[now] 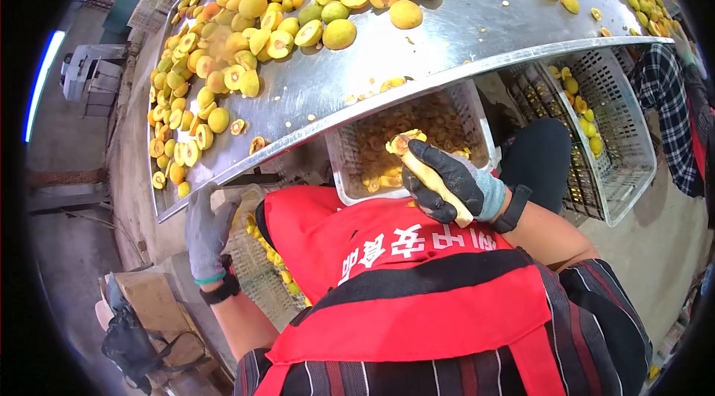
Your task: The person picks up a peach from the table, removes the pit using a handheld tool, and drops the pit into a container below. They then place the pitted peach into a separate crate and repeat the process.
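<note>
My right hand [447, 184], in a black and grey glove, is closed around the pale handle of a tool [436, 181]. At the tool's far end is a yellow-orange piece of fruit [404, 143], over a white crate [477, 113] of fruit scraps. My left hand [210, 228], in a grey glove, is near the table's left front corner, fingers apart and holding nothing. Whole and halved yellow-green fruits [279, 43] are heaped on the metal table [313, 98] in front of me.
A crate [253, 280] with yellow fruit stands beside my left forearm. More crates [614, 120] with fruit are under the table at the right, near a person in a checked sleeve [663, 87]. A dark bag [130, 344] lies at the lower left.
</note>
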### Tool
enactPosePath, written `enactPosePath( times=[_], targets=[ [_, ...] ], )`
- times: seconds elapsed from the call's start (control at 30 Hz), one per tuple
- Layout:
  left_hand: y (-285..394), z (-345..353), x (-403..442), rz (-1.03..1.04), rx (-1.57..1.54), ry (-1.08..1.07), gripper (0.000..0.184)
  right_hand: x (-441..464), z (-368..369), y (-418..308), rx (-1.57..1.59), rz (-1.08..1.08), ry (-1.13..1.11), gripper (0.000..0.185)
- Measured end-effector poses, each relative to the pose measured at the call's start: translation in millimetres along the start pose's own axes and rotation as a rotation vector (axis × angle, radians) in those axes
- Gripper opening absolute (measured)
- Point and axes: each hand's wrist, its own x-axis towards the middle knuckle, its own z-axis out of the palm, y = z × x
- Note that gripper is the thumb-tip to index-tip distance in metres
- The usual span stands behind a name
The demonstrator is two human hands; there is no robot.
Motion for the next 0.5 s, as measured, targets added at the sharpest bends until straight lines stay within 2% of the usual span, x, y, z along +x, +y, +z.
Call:
enactPosePath(
  times=[0.03, 0.1, 0.13, 0.2, 0.23, 0.33, 0.4, 0.43, 0.5],
  targets=[
    [7.9, -6.2, 10.2, -0.001, 0.011, 0.006, 0.038, 3.7, -2.2, -0.1, 0.003, 0.023, -0.025, 0.046],
    [46.2, -14.2, 52.6, 0.136, -0.251, 0.017, 0.042, 9.9, -7.6, 1.1, -0.002, 0.023, -0.079, 0.051],
    [72.2, -16.8, 75.8, 0.098, -0.430, -0.041, 0.046, 9.2, -7.5, 0.2, -0.002, 0.017, -0.084, 0.051],
    [108.6, 3.5, 131.8, 0.221, -0.516, -0.067, 0.054, 5.4, -8.2, -1.6, -0.066, 0.013, -0.090, 0.050],
    [136.4, 4.4, 153.2, 0.184, -0.541, -0.180, 0.056, 3.6, -6.4, -2.0, -0.080, -0.018, -0.048, 0.048],
    [197.9, 20.0, 200.3, 0.373, -0.357, -0.258, 0.058, 1.6, -8.9, -6.3, -0.128, -0.029, 0.037, 0.045],
    [222.3, 33.1, 214.4, 0.382, -0.275, -0.341, 0.062, -1.2, -6.5, -10.0, -0.166, -0.070, 0.087, 0.046],
    [225.7, 44.0, 217.1, 0.393, -0.274, -0.340, 0.062, -2.0, -6.1, -11.7, -0.171, -0.070, 0.091, 0.047],
    [232.5, 56.8, 212.8, 0.408, -0.054, -0.234, 0.073, -1.6, -9.5, -11.0, -0.175, -0.103, 0.079, 0.048]
  ],
)
